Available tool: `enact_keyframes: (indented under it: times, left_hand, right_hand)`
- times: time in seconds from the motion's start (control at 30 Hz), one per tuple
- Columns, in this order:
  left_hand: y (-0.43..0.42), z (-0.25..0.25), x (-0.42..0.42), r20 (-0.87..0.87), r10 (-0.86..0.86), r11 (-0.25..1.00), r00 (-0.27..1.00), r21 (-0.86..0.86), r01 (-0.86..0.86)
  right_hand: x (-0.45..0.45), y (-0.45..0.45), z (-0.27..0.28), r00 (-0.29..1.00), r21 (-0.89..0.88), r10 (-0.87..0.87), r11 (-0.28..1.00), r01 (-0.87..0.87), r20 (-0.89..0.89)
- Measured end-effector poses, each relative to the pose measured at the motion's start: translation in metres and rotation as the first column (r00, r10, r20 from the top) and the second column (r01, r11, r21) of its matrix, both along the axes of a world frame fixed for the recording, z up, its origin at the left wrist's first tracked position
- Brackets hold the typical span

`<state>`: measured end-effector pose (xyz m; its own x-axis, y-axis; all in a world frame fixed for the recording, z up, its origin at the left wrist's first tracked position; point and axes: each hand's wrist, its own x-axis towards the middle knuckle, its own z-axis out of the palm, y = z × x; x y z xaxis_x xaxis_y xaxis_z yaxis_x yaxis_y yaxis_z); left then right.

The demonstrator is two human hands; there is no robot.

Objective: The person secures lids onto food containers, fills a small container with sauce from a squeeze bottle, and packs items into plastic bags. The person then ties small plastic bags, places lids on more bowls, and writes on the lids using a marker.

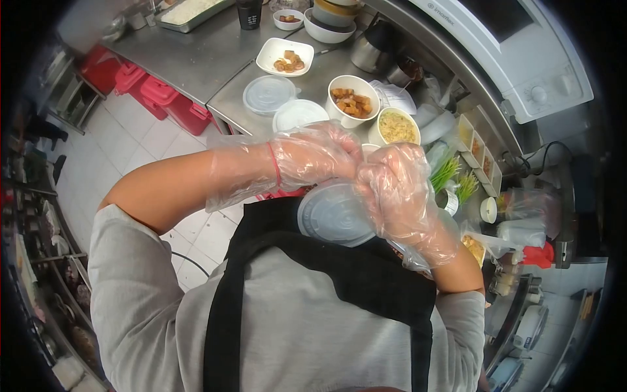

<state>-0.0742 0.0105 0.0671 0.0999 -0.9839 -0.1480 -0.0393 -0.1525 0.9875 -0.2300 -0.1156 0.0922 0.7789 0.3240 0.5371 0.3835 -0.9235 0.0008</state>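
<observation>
My left hand point(320, 151), in a clear plastic glove with a red band at the wrist, is closed, its knuckles turned up. Right beside it, my right hand point(395, 183), gloved the same way, is closed too. The two fists meet in front of my chest; whatever their fingers hold is hidden. A round translucent lid point(334, 214) shows just below my hands, partly behind my right hand; whether a finger grips it I cannot tell. Beyond them stand a white tub of browned chunks point(353, 98) and a tub of yellowish shredded food point(396, 128).
On the steel counter point(228, 98) are more clear lids point(269, 95) and a square white bowl point(285, 57) with food pieces. A microwave point(516, 59) stands at the right, near green stalks point(446, 171) and condiment containers point(480, 153). Red bins point(173, 98) are under the counter.
</observation>
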Motion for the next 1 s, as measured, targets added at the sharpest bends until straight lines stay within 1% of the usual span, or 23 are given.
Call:
enact_keyframes:
  times: [0.07, 0.13, 0.2, 0.27, 0.3, 0.33, 0.37, 0.4, 0.43, 0.47, 0.5, 0.53, 0.57, 0.6, 0.63, 0.67, 0.7, 0.77, 0.83, 0.87, 0.9, 0.93, 1.0]
  left_hand:
    - [0.001, 0.004, -0.003, 0.093, 0.029, 0.999, 0.995, -0.042, -0.025]
    - [-0.002, 0.006, 0.004, 0.249, 0.016, 1.000, 0.968, 0.007, -0.018]
    - [-0.004, 0.006, 0.017, 0.304, 0.048, 0.999, 0.951, 0.007, -0.053]
    - [0.000, -0.001, 0.040, 0.258, 0.116, 0.993, 0.959, -0.033, -0.111]
    - [-0.001, -0.004, 0.055, 0.160, 0.251, 0.965, 0.955, 0.032, -0.259]
    - [-0.003, -0.009, 0.074, 0.071, 0.384, 0.915, 0.921, 0.109, -0.390]
    - [-0.003, -0.019, 0.098, 0.055, 0.447, 0.887, 0.893, 0.098, -0.450]
    - [-0.004, -0.033, 0.123, 0.038, 0.509, 0.856, 0.860, 0.084, -0.510]
    - [-0.008, -0.052, 0.145, 0.002, 0.593, 0.802, 0.805, 0.085, -0.591]
    - [-0.013, -0.076, 0.166, -0.033, 0.671, 0.740, 0.741, 0.091, -0.667]
    - [-0.015, -0.109, 0.194, -0.018, 0.677, 0.734, 0.736, 0.101, -0.672]
    - [-0.018, -0.146, 0.224, -0.003, 0.682, 0.727, 0.731, 0.110, -0.678]
    - [-0.022, -0.167, 0.240, 0.013, 0.689, 0.719, 0.725, 0.117, -0.685]
    - [-0.027, -0.172, 0.243, 0.301, 0.587, 0.744, 0.751, 0.165, -0.648]
    - [-0.030, -0.174, 0.242, 0.557, 0.425, 0.754, 0.714, 0.218, -0.620]
    - [-0.034, -0.176, 0.239, 0.759, 0.220, 0.749, 0.613, 0.271, -0.604]
    - [-0.037, -0.179, 0.233, 0.795, 0.343, 0.704, 0.501, 0.136, -0.697]
    - [-0.040, -0.184, 0.213, 0.792, 0.560, 0.554, 0.245, -0.138, -0.821]
    - [-0.053, -0.173, 0.195, 0.782, 0.622, 0.579, 0.038, -0.428, -0.694]
    - [-0.062, -0.164, 0.182, 0.749, 0.659, 0.577, -0.061, -0.556, -0.598]
    - [-0.078, -0.144, 0.157, 0.739, 0.671, 0.650, 0.056, -0.550, -0.525]
    - [-0.098, -0.119, 0.125, 0.725, 0.666, 0.711, 0.174, -0.547, -0.442]
    - [-0.134, -0.080, 0.067, 0.747, 0.459, 0.888, 0.480, -0.379, -0.259]
  right_hand:
    - [-0.003, 0.001, 0.004, 1.000, 0.001, 0.015, 1.000, -0.015, -0.010]
    - [-0.006, 0.004, 0.008, 1.000, 0.010, 0.026, 1.000, -0.026, -0.005]
    - [-0.009, 0.006, 0.015, 0.999, 0.022, 0.034, 0.999, -0.034, 0.013]
    - [-0.012, 0.000, 0.023, 0.999, 0.131, 0.010, 0.991, -0.015, 0.036]
    - [-0.017, -0.005, 0.025, 0.999, 0.187, -0.013, 0.982, 0.004, 0.046]
    - [-0.022, -0.019, 0.023, 0.997, 0.382, -0.077, 0.922, 0.070, 0.004]
    - [-0.025, -0.034, 0.022, 0.990, 0.557, -0.133, 0.819, 0.136, -0.046]
    - [-0.026, -0.043, 0.024, 0.964, 0.717, -0.258, 0.660, 0.223, -0.062]
    - [-0.027, -0.054, 0.025, 0.924, 0.843, -0.370, 0.461, 0.277, -0.102]
    - [-0.031, -0.083, 0.012, 0.891, 0.902, -0.440, 0.331, 0.277, -0.112]
    - [-0.036, -0.120, -0.014, 0.853, 0.946, -0.505, 0.194, 0.260, -0.131]
    - [-0.035, -0.152, -0.044, 0.819, 0.960, -0.559, 0.135, 0.244, -0.130]
    - [-0.034, -0.183, -0.073, 0.782, 0.972, -0.609, 0.077, 0.221, -0.130]
    - [-0.032, -0.211, -0.102, 0.743, 0.977, -0.654, 0.028, 0.210, -0.141]
    - [-0.029, -0.230, -0.129, 0.713, 0.972, -0.683, 0.020, 0.234, -0.157]
    - [-0.024, -0.247, -0.155, 0.685, 0.965, -0.707, 0.014, 0.262, -0.176]
    - [-0.019, -0.261, -0.178, 0.667, 0.941, -0.718, 0.051, 0.336, -0.199]
    - [-0.007, -0.285, -0.214, 0.648, 0.855, -0.726, 0.166, 0.491, -0.231]
    - [0.011, -0.288, -0.222, 0.618, 0.777, -0.743, 0.222, 0.589, -0.256]
    - [0.020, -0.272, -0.209, 0.603, 0.762, -0.746, 0.209, 0.613, -0.281]
    - [0.029, -0.255, -0.193, 0.588, 0.746, -0.749, 0.196, 0.636, -0.305]
    - [0.034, -0.244, -0.181, 0.537, 0.684, -0.773, 0.191, 0.704, -0.338]
    - [0.036, -0.233, -0.162, 0.462, 0.566, -0.805, 0.198, 0.800, -0.371]
